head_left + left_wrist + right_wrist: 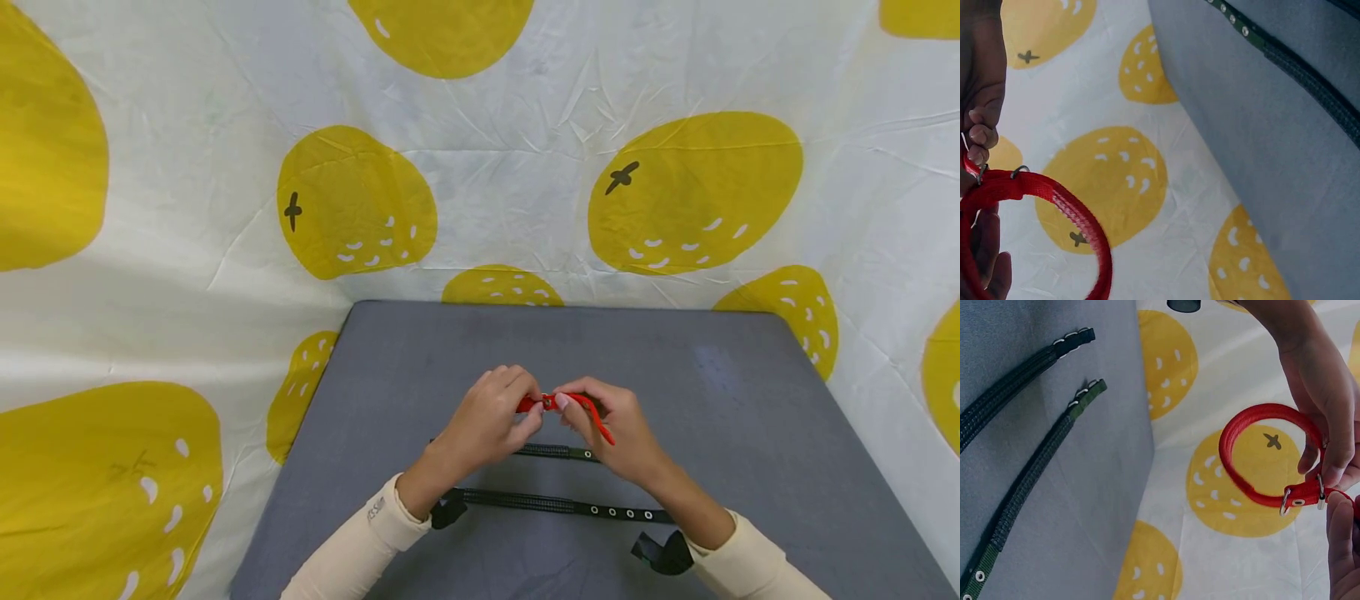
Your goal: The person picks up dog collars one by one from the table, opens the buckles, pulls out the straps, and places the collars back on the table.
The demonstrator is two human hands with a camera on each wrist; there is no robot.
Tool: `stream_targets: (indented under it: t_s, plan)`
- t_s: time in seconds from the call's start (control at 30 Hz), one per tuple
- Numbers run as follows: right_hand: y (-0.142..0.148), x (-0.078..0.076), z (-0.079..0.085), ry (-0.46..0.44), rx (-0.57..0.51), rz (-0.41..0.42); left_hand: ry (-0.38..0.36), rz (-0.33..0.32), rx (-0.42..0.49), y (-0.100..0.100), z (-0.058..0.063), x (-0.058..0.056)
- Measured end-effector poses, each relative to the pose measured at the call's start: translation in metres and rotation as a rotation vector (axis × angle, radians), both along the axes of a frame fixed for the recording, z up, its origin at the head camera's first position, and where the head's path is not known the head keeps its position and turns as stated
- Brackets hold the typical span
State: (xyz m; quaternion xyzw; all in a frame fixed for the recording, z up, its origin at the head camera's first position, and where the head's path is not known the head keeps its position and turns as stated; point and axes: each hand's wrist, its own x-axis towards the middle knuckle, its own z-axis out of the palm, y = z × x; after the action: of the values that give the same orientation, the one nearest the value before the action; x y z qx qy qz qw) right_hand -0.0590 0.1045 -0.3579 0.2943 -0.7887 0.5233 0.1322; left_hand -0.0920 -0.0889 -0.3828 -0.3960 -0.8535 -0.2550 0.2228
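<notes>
A red dog collar [597, 419] is held up above the table between both hands, bent into a loop. My left hand [487, 417] grips it beside the metal buckle [1321, 494]. With thumb and fingers my right hand [615, 425] pinches the strap near the buckle, and a tail of red strap hangs past those fingers. A D-ring [1284, 504] and an eyelet [1298, 502] show on the band in the right wrist view. The padded loop [1100, 240] hangs open in the left wrist view. Fingers hide part of the strap at the buckle.
Two dark collars with padded middles and metal eyelets lie flat on the grey table [450, 350]: a nearer one [517, 501] and a farther one [551, 451], partly behind the hands. A white cloth [510, 208] with yellow fruit prints hangs behind and beside the table.
</notes>
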Motion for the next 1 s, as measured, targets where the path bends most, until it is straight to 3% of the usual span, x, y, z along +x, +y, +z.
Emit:
stream_targets:
  t_s: [0.27,0.47,0.77,1.0]
  plan:
    - [-0.001,0.002,0.011,-0.099,-0.025,-0.02,0.069,-0.019,0.014,-0.001,0.002,0.0]
    - [0.002,-0.001,0.01,-0.223,-0.096,-0.028,0.15,-0.085,-0.057,-0.003,0.001,-0.004]
    - [0.007,-0.002,0.011,-0.27,-0.051,-0.054,0.098,-0.168,-0.096,-0.009,0.001,-0.005]
    - [0.008,-0.001,0.015,-0.208,0.027,-0.007,0.069,-0.186,-0.092,-0.01,0.003,-0.004]
